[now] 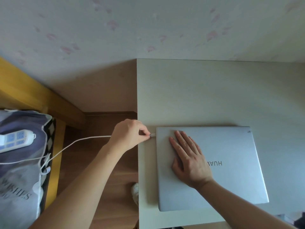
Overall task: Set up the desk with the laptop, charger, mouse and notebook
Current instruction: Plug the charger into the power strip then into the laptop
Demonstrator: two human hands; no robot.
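A closed silver laptop [231,176] lies on the pale desk [198,93], near its front left corner. My right hand [188,157] rests flat on the lid, fingers spread. My left hand [130,134] pinches the plug of the white charger cable [79,141] right at the laptop's left edge. I cannot tell whether the plug is in the port. The cable runs left to the bed. No mouse or notebook is in view.
A white power strip [15,139] lies on grey-blue bedding [19,171] at the left, beside a yellow wooden bed frame [54,162]. Wooden floor [102,129] shows between bed and desk. A floral-papered wall stands behind the desk.
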